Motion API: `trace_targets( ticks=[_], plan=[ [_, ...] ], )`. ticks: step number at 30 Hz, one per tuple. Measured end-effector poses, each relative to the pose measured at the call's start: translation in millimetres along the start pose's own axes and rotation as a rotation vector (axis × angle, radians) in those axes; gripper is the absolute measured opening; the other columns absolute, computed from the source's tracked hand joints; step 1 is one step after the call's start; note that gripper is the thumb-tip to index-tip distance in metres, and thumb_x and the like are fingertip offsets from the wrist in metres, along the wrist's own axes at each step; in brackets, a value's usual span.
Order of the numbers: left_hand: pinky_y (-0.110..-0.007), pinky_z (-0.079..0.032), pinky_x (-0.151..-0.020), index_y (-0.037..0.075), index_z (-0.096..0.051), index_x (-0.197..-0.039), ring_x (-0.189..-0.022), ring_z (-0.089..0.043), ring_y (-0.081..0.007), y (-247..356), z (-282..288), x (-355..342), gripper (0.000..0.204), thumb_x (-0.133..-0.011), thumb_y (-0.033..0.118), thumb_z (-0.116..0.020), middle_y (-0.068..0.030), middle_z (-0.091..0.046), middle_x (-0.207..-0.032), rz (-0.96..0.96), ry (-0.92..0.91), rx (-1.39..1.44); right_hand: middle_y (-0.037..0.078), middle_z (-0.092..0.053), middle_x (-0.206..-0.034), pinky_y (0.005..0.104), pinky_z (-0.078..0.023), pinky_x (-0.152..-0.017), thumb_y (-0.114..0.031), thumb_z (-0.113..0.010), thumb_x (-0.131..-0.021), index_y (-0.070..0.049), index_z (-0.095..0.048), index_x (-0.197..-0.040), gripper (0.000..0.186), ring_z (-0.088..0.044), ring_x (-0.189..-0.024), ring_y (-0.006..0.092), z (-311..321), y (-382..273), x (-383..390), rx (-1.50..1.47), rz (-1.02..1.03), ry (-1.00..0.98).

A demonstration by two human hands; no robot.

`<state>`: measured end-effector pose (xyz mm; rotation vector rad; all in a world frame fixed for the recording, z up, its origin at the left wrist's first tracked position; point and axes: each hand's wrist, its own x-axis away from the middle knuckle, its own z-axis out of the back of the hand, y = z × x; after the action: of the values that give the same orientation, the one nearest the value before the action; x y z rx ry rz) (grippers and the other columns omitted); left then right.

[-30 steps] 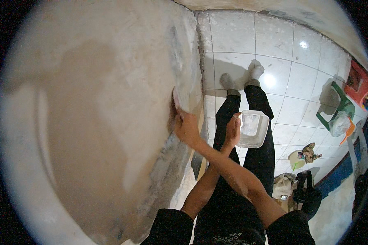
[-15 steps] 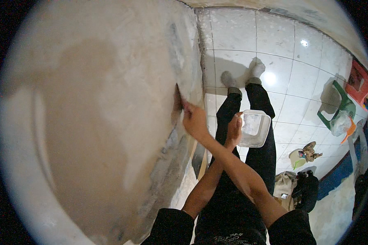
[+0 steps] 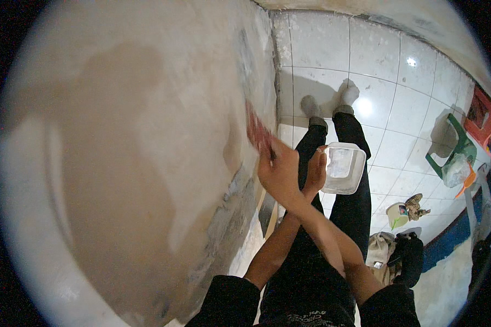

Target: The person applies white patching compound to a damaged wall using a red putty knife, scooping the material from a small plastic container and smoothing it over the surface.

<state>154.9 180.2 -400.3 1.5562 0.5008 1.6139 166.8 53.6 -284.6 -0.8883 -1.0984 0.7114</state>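
Observation:
My forearms cross, the right one over the left. My right hand (image 3: 278, 171) is closed around a reddish flat tool (image 3: 257, 128). Motion smears the tool, so its exact kind cannot be made out. Its far end points up along the plastered wall (image 3: 163, 136); whether it touches the wall cannot be told. My left hand (image 3: 316, 170) grips the left side of a squarish translucent plastic tub (image 3: 356, 177), held above my legs. Whitish material shows inside the tub.
White floor tiles (image 3: 316, 41) lie under my feet. To the right are a green plastic stool (image 3: 461, 140), a red plastic item (image 3: 481, 114), an orange-handled thing (image 3: 466, 182), a pale yellow container (image 3: 397, 216), and a beige cloth bag (image 3: 382, 248) beside something black.
My right hand has moved slightly right and down, and the reddish tool shows more fully. The left hand still holds the tub. The view has shifted a little.

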Motion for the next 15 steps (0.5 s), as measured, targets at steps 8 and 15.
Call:
trace_targets(
  ticks=[8, 15],
  plan=[
    [-0.035, -0.043, -0.081, -0.001, -0.051, -0.114, -0.093, -0.058, -0.0263, -8, 2, -1, 0.054, -0.096, 0.045, -0.031, -0.0186, -0.06, -0.1, 0.056, 0.015, 0.13, 0.02, -0.059, -0.074, 0.0399, -0.047, -0.053, 0.002, -0.054, -0.074, 0.006, -0.052, -0.113, 0.039, -0.06, -0.06, 0.0356, -4, -91, 50, -0.001, 0.094, -0.556],
    [-0.036, -0.04, -0.09, 0.0, -0.051, -0.118, -0.102, -0.054, -0.0259, -9, 3, -3, 0.054, -0.096, 0.046, -0.032, -0.0169, -0.057, -0.111, 0.086, -0.055, 0.085, 0.021, -0.059, -0.068, 0.032, -0.045, -0.049, -0.001, -0.051, -0.083, -0.002, -0.061, -0.107, 0.026, -0.061, -0.054, 0.029, 28, -72, -12, -0.069, -0.027, -0.142]
  ],
)
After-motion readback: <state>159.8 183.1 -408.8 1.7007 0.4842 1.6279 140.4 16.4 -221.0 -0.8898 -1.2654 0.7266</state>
